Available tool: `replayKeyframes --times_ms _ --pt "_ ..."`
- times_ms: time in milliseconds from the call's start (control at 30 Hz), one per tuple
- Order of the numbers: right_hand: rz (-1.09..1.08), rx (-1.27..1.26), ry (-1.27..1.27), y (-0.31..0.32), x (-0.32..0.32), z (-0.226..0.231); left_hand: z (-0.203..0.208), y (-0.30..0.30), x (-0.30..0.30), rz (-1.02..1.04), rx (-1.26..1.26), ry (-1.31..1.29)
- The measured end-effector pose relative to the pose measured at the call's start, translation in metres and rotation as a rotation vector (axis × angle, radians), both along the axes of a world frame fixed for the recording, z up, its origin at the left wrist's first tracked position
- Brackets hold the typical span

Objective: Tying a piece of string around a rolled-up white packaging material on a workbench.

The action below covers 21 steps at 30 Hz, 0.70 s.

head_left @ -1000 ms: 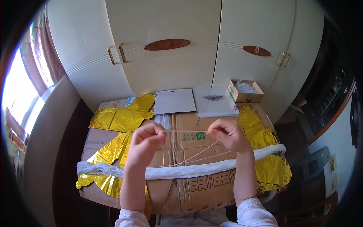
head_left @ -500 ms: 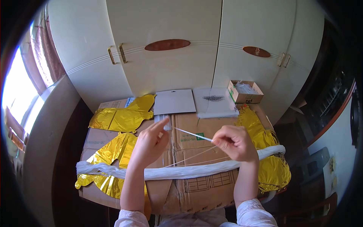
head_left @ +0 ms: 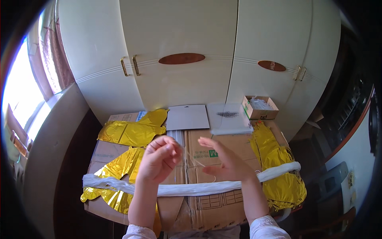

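Note:
My left hand (head_left: 162, 158) is raised over the cardboard, its fingers curled and pinched together; what they hold is too small and blurred to make out. Facing it, my right hand (head_left: 229, 161) has its fingers and thumb spread apart with nothing gripped. A faint, blurred pale strand (head_left: 197, 161) shows between the two hands. Beneath both forearms, a long bundle of white string (head_left: 199, 189) stretches across the table from left to right.
Flattened cardboard (head_left: 223, 143) covers the table. Gold foil balloons lie at the left (head_left: 129, 133) and right (head_left: 278, 171). At the back are a grey-white card (head_left: 187, 118), clear plastic bags (head_left: 229, 119) and a small box (head_left: 260, 113) of white strips. Cabinets (head_left: 179, 28) stand behind.
My right hand has opened and let go of the thin white stick, which no longer shows plainly. My left fingers have curled into a pinch. The view has tilted slightly upward.

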State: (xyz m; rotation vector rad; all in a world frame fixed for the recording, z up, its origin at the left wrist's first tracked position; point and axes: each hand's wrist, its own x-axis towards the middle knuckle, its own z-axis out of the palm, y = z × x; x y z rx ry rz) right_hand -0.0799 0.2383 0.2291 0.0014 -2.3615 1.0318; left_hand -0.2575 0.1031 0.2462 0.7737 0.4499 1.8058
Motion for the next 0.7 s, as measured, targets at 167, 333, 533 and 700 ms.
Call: replayKeyframes --times_ms 167,333,533,700 --pt "0.290 -0.691 0.134 -0.021 -0.029 -0.020 -0.003 0.005 0.009 -0.076 -0.048 0.004" --pt "0.248 -0.958 0.047 -0.006 -0.019 -0.016 -0.002 0.003 0.007 -0.207 -0.086 -0.101" --pt "0.016 -0.672 0.046 -0.004 -0.025 -0.021 -0.005 0.006 0.017 -0.096 -0.092 0.065" --pt "-0.086 -0.278 0.063 -0.019 -0.012 -0.004 -0.003 0.019 0.019 0.965 -0.046 1.264"
